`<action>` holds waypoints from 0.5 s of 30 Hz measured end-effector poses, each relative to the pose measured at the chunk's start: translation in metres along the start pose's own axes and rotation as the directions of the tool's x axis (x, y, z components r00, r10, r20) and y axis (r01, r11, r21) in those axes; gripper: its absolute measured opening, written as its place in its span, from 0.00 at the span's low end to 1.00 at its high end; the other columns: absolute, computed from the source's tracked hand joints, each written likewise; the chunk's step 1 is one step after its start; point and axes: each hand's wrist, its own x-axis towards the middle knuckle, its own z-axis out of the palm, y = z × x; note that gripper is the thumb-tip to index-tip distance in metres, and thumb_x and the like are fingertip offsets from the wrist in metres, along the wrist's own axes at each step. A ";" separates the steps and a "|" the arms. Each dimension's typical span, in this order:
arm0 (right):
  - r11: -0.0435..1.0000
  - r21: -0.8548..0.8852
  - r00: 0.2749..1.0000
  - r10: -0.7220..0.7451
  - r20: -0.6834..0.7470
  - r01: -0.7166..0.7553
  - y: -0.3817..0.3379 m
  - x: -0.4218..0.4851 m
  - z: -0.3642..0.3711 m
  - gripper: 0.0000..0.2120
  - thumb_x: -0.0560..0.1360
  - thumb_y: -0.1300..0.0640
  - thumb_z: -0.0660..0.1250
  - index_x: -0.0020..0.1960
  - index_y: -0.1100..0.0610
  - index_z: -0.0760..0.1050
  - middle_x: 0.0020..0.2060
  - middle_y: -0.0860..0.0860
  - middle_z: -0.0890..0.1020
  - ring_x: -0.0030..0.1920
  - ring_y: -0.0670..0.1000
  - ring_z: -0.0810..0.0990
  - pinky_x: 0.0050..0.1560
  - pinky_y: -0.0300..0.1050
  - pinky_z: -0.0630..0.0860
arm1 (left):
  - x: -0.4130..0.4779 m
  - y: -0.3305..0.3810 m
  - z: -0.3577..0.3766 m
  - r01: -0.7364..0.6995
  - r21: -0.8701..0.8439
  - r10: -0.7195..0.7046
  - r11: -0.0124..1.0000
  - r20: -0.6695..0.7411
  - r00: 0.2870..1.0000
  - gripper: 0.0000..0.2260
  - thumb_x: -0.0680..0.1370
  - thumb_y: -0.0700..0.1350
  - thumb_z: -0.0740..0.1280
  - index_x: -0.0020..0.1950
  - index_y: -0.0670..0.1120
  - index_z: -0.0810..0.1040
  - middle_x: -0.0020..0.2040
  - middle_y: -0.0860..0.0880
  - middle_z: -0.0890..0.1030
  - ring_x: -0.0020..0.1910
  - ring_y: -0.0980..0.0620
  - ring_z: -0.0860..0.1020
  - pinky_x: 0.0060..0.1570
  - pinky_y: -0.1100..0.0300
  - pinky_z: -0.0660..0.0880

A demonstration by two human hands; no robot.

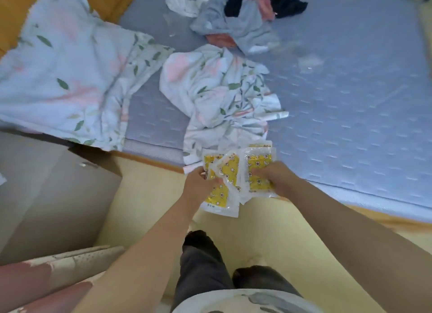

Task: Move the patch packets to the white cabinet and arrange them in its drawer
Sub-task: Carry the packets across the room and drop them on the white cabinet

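Both hands are gripping a fan of yellow-and-white printed plastic patch packets [230,172]. The left hand [198,183] is pinching the left part of the fan, and the right hand [274,179] is curling its fingers round the stack on the right. The packets are hanging between the two hands at the near edge of the lavender quilted mattress [350,102], partly over the bed and partly over the pale yellow floor [268,231]. Whether their far ends are touching the bed is not clear.

By my reading the task is only beginning. The packets are being gathered into one bundle, and no loose one is showing on the mattress, though some could be lying under the cloth. Carrying them over, opening the drawer and arranging them inside are all left to do. Neither the white cabinet nor its drawer is showing in this view.

A crumpled white floral cloth [217,95] is lying just beyond the packets, close enough to catch on them. A larger floral quilt [63,67] is spreading over the left of the bed and drooping off its edge. A heap of grey, black and pink clothes [240,15] is sitting well apart at the far side. A grey flat-topped piece of furniture [46,195] is standing to the person's left, narrowing the way out on that side.
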 end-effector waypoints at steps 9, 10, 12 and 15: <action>0.938 0.342 0.919 0.082 -0.385 0.060 0.132 -0.107 -0.268 0.09 0.71 0.70 0.69 0.50 0.63 0.79 0.50 0.60 0.83 0.50 0.60 0.82 0.55 0.56 0.78 | -0.065 0.024 0.282 -0.165 0.328 -0.006 0.930 0.464 0.886 0.13 0.71 0.41 0.73 0.55 0.48 0.78 0.49 0.52 0.82 0.41 0.55 0.81 0.35 0.61 0.75; 0.922 0.380 0.898 0.107 -0.427 0.071 0.147 -0.118 -0.288 0.08 0.71 0.70 0.69 0.48 0.62 0.79 0.49 0.60 0.83 0.51 0.60 0.82 0.56 0.57 0.78 | -0.072 0.026 0.309 -0.192 0.354 -0.014 0.915 0.505 0.863 0.13 0.72 0.41 0.73 0.55 0.49 0.77 0.49 0.53 0.81 0.42 0.56 0.81 0.35 0.61 0.74; 0.877 0.471 0.853 0.171 -0.493 0.096 0.175 -0.137 -0.327 0.06 0.72 0.69 0.69 0.46 0.60 0.78 0.47 0.59 0.83 0.50 0.61 0.82 0.56 0.59 0.77 | -0.087 0.029 0.363 -0.256 0.401 -0.031 0.879 0.586 0.810 0.12 0.72 0.41 0.72 0.54 0.50 0.77 0.48 0.55 0.80 0.43 0.56 0.80 0.36 0.61 0.73; 0.778 0.608 0.817 0.243 -0.523 0.158 0.210 -0.157 -0.380 0.11 0.72 0.70 0.69 0.53 0.64 0.78 0.49 0.60 0.83 0.50 0.61 0.82 0.54 0.62 0.78 | -0.100 0.035 0.441 -0.346 0.455 -0.060 0.820 0.671 0.739 0.11 0.73 0.41 0.72 0.53 0.50 0.76 0.47 0.56 0.79 0.43 0.56 0.79 0.40 0.59 0.75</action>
